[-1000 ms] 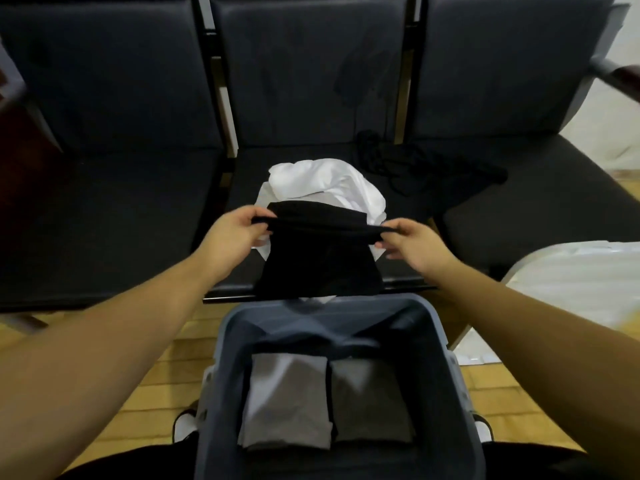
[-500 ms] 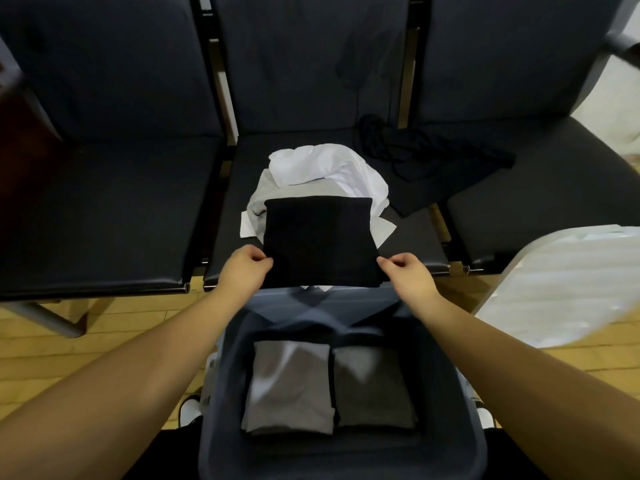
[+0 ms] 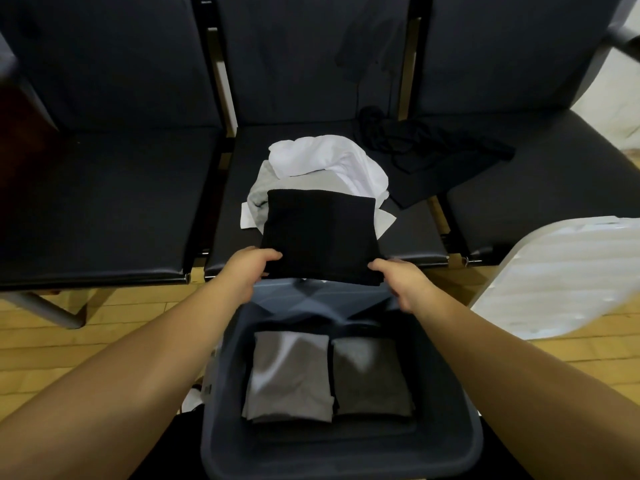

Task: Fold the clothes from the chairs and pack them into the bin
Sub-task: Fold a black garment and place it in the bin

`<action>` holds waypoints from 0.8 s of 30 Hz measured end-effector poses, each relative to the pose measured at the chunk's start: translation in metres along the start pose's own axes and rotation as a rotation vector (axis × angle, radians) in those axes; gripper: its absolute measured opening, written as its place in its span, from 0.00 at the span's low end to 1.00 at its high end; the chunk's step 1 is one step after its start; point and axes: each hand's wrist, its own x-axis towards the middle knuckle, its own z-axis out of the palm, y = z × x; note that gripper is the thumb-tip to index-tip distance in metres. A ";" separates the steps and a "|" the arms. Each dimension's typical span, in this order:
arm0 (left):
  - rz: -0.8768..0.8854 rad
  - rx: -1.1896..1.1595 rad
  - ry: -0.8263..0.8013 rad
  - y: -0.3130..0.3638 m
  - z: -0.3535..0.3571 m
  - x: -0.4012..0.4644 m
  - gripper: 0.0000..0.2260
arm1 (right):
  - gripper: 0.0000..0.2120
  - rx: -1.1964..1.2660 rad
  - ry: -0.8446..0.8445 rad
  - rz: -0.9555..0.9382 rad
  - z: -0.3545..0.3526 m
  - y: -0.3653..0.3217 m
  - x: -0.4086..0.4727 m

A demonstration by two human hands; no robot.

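A folded black garment (image 3: 320, 233) lies flat over the front of the middle chair seat, its near edge held by both hands. My left hand (image 3: 247, 270) grips the near left corner and my right hand (image 3: 398, 277) pinches the near right corner. Just below them stands the grey bin (image 3: 453, 393), holding two folded grey garments side by side: a lighter one (image 3: 289, 375) on the left and a darker one (image 3: 372, 375) on the right. Behind the black garment lie a crumpled white garment (image 3: 329, 159) and a grey one (image 3: 258, 199).
Three dark chairs (image 3: 104, 188) stand in a row. A loose black garment with cords (image 3: 433, 150) lies across the middle and right seats. A white rounded object (image 3: 568, 271) sits at the right. The floor (image 3: 62, 337) is wooden.
The black garment went from hanging by its top edge to lying flat and folded. Both hands moved down to its near corners and drew it slightly toward the bin.
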 end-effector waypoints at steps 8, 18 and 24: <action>-0.072 -0.283 -0.267 -0.041 -0.008 -0.054 0.10 | 0.04 0.388 -0.163 0.082 -0.036 0.048 -0.045; -0.626 0.320 -0.128 -0.161 0.024 -0.075 0.03 | 0.07 -0.428 -0.197 0.547 -0.056 0.153 -0.056; -0.575 0.304 -0.150 -0.161 0.040 -0.062 0.06 | 0.09 -0.464 -0.155 0.494 -0.055 0.157 -0.030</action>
